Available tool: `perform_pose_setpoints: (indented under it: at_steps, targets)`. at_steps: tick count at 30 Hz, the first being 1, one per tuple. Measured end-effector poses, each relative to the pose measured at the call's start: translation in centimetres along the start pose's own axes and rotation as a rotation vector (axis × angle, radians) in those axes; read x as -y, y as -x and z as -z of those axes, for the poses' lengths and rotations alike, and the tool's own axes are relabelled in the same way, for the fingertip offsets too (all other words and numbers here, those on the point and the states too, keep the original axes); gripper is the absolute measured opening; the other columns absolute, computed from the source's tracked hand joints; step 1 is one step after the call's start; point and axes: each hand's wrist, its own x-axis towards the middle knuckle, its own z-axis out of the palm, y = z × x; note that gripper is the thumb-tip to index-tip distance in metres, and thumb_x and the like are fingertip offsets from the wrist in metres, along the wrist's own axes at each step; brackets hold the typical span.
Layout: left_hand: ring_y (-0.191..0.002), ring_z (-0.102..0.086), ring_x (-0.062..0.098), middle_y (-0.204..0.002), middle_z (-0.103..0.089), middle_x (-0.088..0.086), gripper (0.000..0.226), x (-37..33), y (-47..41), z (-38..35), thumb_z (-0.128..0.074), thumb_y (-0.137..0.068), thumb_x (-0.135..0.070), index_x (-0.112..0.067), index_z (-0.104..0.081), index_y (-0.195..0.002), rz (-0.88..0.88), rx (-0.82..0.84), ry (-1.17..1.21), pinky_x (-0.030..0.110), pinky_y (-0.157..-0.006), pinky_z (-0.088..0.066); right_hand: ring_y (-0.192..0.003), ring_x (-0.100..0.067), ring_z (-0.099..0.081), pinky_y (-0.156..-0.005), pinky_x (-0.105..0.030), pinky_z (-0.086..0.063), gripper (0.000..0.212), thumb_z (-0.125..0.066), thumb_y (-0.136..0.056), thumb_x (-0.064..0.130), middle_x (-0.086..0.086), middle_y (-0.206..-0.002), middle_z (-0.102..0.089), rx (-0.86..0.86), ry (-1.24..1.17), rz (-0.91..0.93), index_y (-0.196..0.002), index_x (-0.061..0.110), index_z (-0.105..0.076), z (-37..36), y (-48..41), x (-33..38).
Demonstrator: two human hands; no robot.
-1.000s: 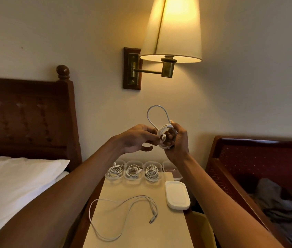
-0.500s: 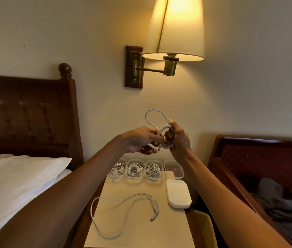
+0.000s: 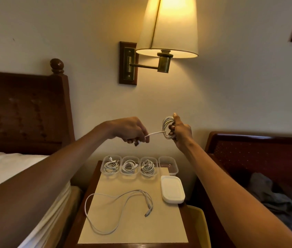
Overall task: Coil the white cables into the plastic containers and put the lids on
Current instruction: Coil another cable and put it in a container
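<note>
Right hand [image 3: 181,131]: fingers curled round a tight round coil [image 3: 166,127] of thin white cable, held in the air above the wooden nightstand [image 3: 77,219]. Left hand [image 3: 131,129]: pinches the coil's tail [image 3: 155,134], which runs straight and taut between the hands. Clear plastic tubs [image 3: 130,157], rounded-rectangle, sit in a row of four at the back of the flat beige mat [image 3: 134,228]. The three on the left each hold a coiled white cable. The fourth tub [image 3: 168,161] has wood showing through its bottom. Matte white lids [image 3: 172,191], apparently a stack, sit just in front of it. A loose cable [image 3: 120,208] sprawls in open loops on the mat, plugs at its right end.
</note>
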Motion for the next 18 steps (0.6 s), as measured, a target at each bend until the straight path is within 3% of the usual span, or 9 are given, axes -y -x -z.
perform_pose_setpoints:
  at_steps: [3, 6, 11, 14, 18]
  targets:
    - [-0.072, -0.055, 0.016, -0.08, -0.07, 0.002, 0.017, 0.8, 0.8, 1.7, -0.061, -0.097, -0.017, -0.016, -0.077, -0.099, -0.062, -0.11, -0.159, 0.031, -0.061, -0.042, -0.055, -0.017, -0.048, -0.053, -0.028, -0.04, 0.045, -0.056, -0.094, 0.048, -0.005, -0.066, -0.056, -0.025, 0.077, 0.025, -0.072, 0.009, -0.06, 0.7, -0.7, -0.1]
    - [-0.081, -0.062, 0.023, -0.087, -0.072, 0.006, 0.016, 3.1, 1.4, 3.8, -0.061, -0.096, -0.016, -0.017, -0.077, -0.099, -0.084, -0.255, -0.268, 0.041, -0.071, -0.05, -0.055, -0.016, -0.049, -0.052, -0.028, -0.04, 0.045, -0.056, -0.094, 0.049, -0.006, -0.067, -0.058, -0.053, 0.131, 0.05, -0.071, 0.01, -0.06, 2.1, -1.2, -0.2]
    - [-0.086, -0.054, 0.018, -0.098, -0.066, 0.002, 0.02, 7.2, 0.5, 3.4, -0.06, -0.095, -0.011, -0.015, -0.077, -0.104, -0.069, -0.606, -0.43, 0.03, -0.068, -0.04, -0.053, -0.016, -0.044, -0.052, -0.028, -0.039, 0.042, -0.055, -0.095, 0.047, -0.004, -0.064, -0.053, 0.01, 0.055, 0.0, -0.073, 0.011, -0.058, 1.1, -0.3, -0.2]
    - [-0.087, -0.055, 0.022, -0.098, -0.056, 0.005, 0.017, 8.2, -0.4, 2.4, -0.063, -0.095, -0.013, -0.008, -0.076, -0.105, -0.054, -0.784, -0.379, 0.03, -0.072, -0.041, -0.048, -0.011, -0.039, -0.045, -0.024, -0.037, 0.035, -0.055, -0.096, 0.044, 0.001, -0.055, -0.045, 0.138, -0.12, -0.109, -0.079, 0.014, -0.055, 0.0, 0.5, 0.5]
    - [-0.093, -0.067, 0.026, -0.096, -0.072, 0.012, 0.017, 7.3, -1.3, 0.4, -0.065, -0.094, -0.013, -0.006, -0.076, -0.104, -0.032, -0.777, 0.006, 0.033, -0.08, -0.053, -0.044, -0.009, -0.037, -0.041, -0.018, -0.037, 0.035, -0.051, -0.098, 0.043, 0.003, -0.051, -0.044, 0.355, -0.371, -0.234, -0.091, 0.009, -0.056, -1.1, 1.5, 0.9]
